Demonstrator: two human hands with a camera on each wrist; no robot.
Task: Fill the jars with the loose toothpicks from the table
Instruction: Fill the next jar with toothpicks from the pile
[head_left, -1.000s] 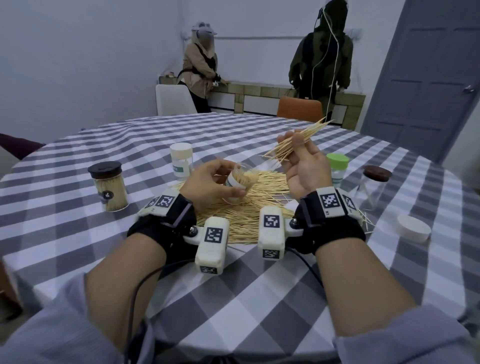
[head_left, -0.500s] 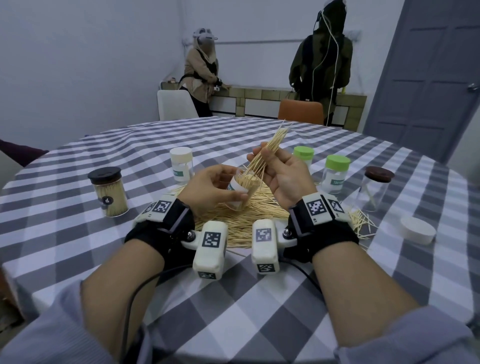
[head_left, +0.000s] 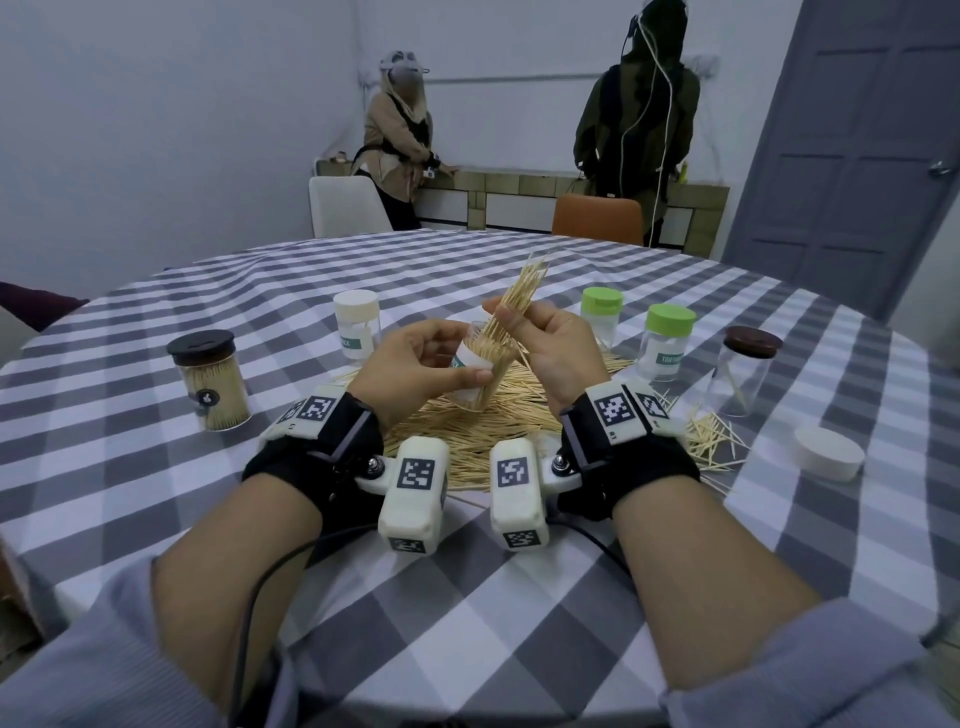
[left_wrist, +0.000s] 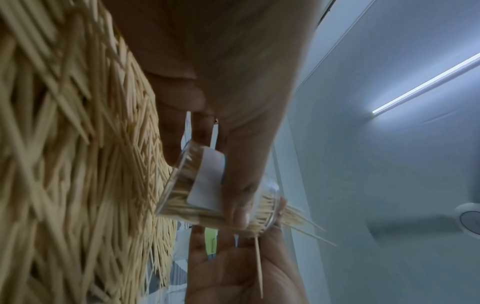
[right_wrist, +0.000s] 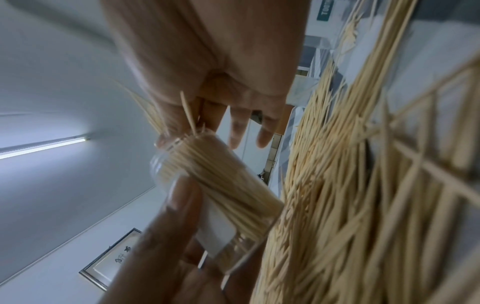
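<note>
Grey-and-white checked cloth covers the round counter (head_left: 519, 597), with pale walls, a grey door and two standing people beyond its far edge. Near the middle of the counter lies a broad heap of loose wooden toothpicks (head_left: 467, 436), and a smaller scatter of toothpicks (head_left: 711, 441) lies toward the right edge.

Above the heap, the left hand (head_left: 410, 364) holds a small clear plastic jar with a white label (head_left: 480, 371), fingers (left_wrist: 237, 207) and thumb curled round its wall. The jar is tilted, its open mouth toward the right hand, and it is already packed with toothpicks. The right hand (head_left: 556, 348) pinches a bundle of toothpicks (head_left: 522, 291) between thumb and fingers (right_wrist: 235, 131); the bundle's lower ends sit in the jar's mouth while its upper ends fan out above the hand.

Toward the left edge stands a clear jar with a black lid (head_left: 208, 379), full of toothpicks. Behind the hands stands a white-lidded jar (head_left: 357, 327). Toward the right stand two green-lidded jars (head_left: 601, 312) (head_left: 667, 343) and a clear jar with a dark brown lid (head_left: 745, 369) holding a few toothpicks. A loose white round lid (head_left: 828, 460) lies near the right edge.
</note>
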